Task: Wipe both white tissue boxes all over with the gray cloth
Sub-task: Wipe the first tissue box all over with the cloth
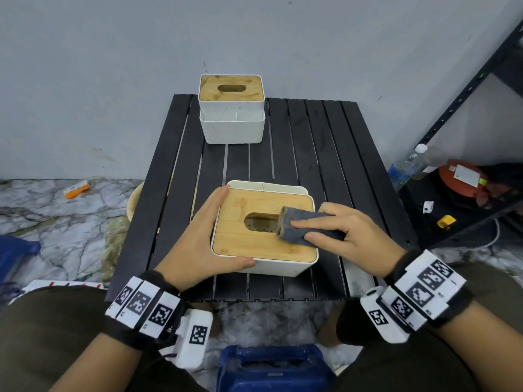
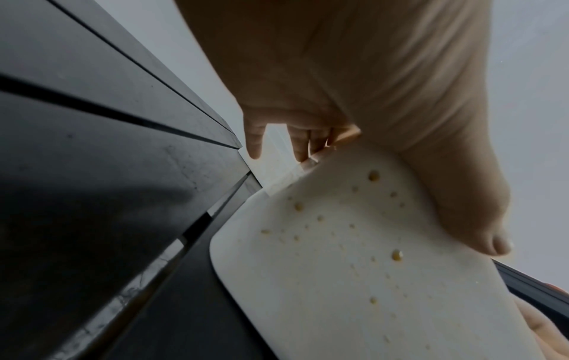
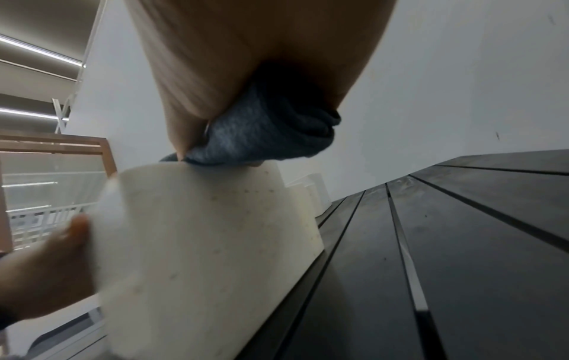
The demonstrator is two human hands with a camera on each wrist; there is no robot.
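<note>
The near white tissue box with a wooden slotted lid stands near the front of the black slatted table. My left hand grips its left end, fingers over the far edge and thumb along the front wall, which is speckled with yellowish spots. My right hand holds the folded gray cloth and presses it on the lid just right of the slot. In the right wrist view the cloth sits at the box's top edge. The second white box, its wooden lid stained, stands at the table's far edge.
A dark metal shelf rises at the right, with a plastic bottle and a red object on a low black surface. A blue object lies on the floor between my knees. An orange item lies on the marble floor at left.
</note>
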